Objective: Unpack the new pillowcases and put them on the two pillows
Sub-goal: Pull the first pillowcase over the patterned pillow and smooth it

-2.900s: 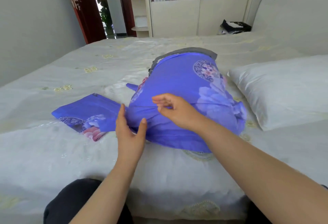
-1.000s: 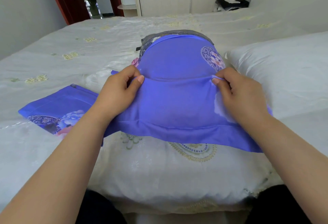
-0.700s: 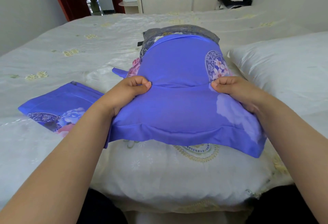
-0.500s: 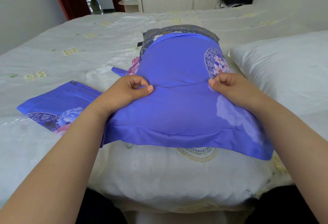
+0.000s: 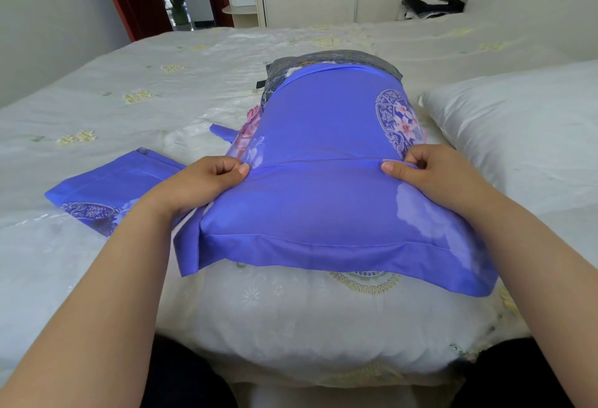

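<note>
A spare blue pillowcase (image 5: 106,190) lies flat on the bed (image 5: 97,100), at the left. Just right of it, the left hand (image 5: 200,184) pinches a fold of the blue pillowcase (image 5: 323,200) already drawn over a pillow at the bed's middle. That cloth looks thin, soft and slick, so it likely slides easily and bunches; the overlapping edge across its middle seems the best place to grip. The right hand (image 5: 443,178) pinches that same edge at its other end. Far right, a bare white pillow (image 5: 517,129) waits, light and squashy.
</note>
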A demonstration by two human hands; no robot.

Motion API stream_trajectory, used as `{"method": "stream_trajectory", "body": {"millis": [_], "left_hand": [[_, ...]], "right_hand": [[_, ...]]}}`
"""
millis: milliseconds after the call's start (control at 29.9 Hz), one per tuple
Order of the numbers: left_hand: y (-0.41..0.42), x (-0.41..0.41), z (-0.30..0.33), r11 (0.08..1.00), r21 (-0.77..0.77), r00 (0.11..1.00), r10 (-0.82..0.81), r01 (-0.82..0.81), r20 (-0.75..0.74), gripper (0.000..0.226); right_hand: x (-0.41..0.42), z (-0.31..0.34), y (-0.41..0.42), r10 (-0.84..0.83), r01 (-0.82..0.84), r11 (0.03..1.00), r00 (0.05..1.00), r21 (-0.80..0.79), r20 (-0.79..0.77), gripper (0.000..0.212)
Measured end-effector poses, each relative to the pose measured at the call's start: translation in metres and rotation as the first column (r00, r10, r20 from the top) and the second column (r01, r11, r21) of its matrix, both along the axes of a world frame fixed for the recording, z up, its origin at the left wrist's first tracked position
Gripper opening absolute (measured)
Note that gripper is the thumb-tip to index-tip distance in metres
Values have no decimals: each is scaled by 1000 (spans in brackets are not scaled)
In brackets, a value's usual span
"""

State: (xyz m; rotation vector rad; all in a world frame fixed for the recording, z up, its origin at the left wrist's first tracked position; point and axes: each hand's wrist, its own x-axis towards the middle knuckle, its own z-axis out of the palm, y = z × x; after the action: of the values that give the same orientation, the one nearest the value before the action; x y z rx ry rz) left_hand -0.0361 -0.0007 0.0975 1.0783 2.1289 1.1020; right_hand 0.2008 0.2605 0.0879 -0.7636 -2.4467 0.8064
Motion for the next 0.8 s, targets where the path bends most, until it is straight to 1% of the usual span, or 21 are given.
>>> {"method": "stream_trajectory", "body": {"millis": [67,167,200,234,301,334,367,401,434,468,501,568,635,702,768,802], "left_hand": [[-3,0,-3,998,63,999,16,-19,46,37],[2,6,-4,977,190,987,73,-100,145,32],[4,6,-5,973,196,985,94,-122,144,30],[6,5,-5,974,181,986,114,-135,123,34],[3,-1,-8,985,113,989,124,-133,82,49],[0,-4,-9,991,65,990,112,-118,85,55],[-4,-6,-11,996,23,990,86,-89,109,58],[-9,-9,-13,997,9,987,71,-73,143,57],[-12,-9,-15,996,31,981,72,-79,181,49],[-14,-9,-16,993,72,973,80,-97,215,38],[-15,-9,-18,985,122,968,92,-123,233,33],[-12,-10,-20,971,187,974,108,-146,201,34],[-6,-8,-21,964,207,978,132,-165,164,38],[-1,-3,-22,957,207,968,164,-203,190,37],[7,-1,-25,958,200,965,165,-206,205,36],[11,-2,-26,959,200,964,157,-202,217,36]], "right_hand": [[8,3,3,53,-53,998,998,-27,16,45],[20,6,12,112,-109,992,992,-59,50,38],[24,5,15,121,-114,988,991,-106,65,40],[28,5,18,150,-133,975,985,-175,82,46],[36,6,24,248,-207,925,964,-320,94,67],[41,8,25,301,-246,893,949,-377,94,68],[45,9,28,352,-279,862,931,-423,102,58],[48,10,30,388,-293,837,914,-462,122,40],[50,10,32,408,-299,826,902,-478,139,24],[51,10,34,398,-290,834,905,-470,149,15],[52,9,36,385,-286,838,913,-465,132,13],[48,5,36,323,-280,837,946,-471,11,16],[41,1,32,164,-247,792,967,-558,-195,20],[32,-3,25,18,-264,734,928,-625,-371,21],[24,-4,18,-101,-279,697,874,-660,-476,13],[22,-3,17,-126,-309,668,849,-677,-513,7]]}}
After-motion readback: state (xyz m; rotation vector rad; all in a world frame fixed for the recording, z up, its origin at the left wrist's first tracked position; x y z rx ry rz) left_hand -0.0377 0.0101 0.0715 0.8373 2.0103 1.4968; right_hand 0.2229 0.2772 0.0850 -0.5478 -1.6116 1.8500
